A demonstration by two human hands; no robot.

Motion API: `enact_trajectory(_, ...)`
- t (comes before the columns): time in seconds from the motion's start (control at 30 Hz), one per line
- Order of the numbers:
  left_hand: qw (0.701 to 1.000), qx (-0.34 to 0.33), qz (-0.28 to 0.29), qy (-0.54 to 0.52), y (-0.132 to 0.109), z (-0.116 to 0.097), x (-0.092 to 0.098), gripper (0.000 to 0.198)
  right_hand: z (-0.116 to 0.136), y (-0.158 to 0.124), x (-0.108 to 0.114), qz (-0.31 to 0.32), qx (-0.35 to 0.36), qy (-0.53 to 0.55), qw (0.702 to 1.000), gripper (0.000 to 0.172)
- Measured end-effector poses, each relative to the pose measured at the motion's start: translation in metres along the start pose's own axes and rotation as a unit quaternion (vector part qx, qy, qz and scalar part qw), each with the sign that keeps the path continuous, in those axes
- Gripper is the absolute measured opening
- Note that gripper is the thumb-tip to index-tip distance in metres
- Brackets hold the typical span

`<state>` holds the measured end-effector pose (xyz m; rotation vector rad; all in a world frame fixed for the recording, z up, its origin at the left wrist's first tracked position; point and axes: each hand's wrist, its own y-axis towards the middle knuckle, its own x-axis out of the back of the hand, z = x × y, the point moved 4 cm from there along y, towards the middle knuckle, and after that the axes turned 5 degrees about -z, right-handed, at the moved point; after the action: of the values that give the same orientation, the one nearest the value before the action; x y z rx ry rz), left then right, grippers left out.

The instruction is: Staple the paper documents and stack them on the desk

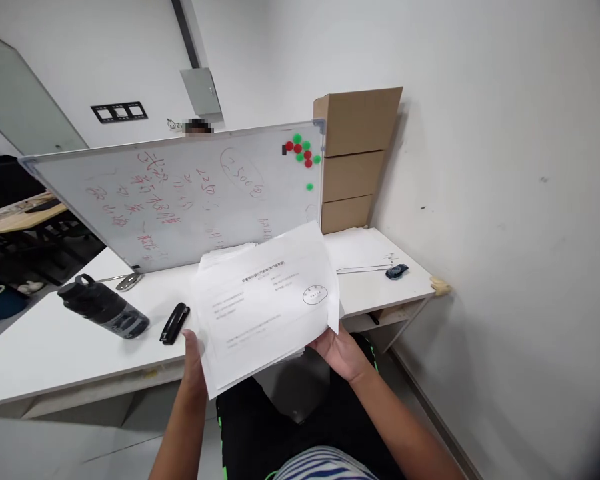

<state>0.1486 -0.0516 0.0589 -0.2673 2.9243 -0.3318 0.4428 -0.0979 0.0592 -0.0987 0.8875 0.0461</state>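
Both my hands hold a stack of white printed papers [265,303] up over the front edge of the white table [55,347]. My left hand [194,360] grips the stack's lower left corner, thumb on top. My right hand [341,352] supports the lower right side from beneath, fingers curled under the sheets. The top sheet carries lines of text and a round stamp. A black stapler [175,323] lies on the table just left of my left hand.
A dark water bottle [103,307] lies on its side on the table. A whiteboard [180,193] with red writing and coloured magnets leans behind. Cardboard boxes [355,157] stack at the back right by the wall. More sheets [365,250] and a small dark clip [396,271] lie right.
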Motion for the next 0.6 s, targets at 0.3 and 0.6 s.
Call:
enact_trajectory(0.3,0.993,0.101,0.054,0.003,-0.011,0.006,-0.024,0.053,0.015,-0.013,0.064,-0.041,0.011,-0.071,0.997,0.042)
enact_trajectory(0.6,0.990,0.117,0.070,0.023,-0.012,0.011,-0.036,0.046,0.062,-0.008,0.075,-0.075,0.018,-0.229,0.970,0.049)
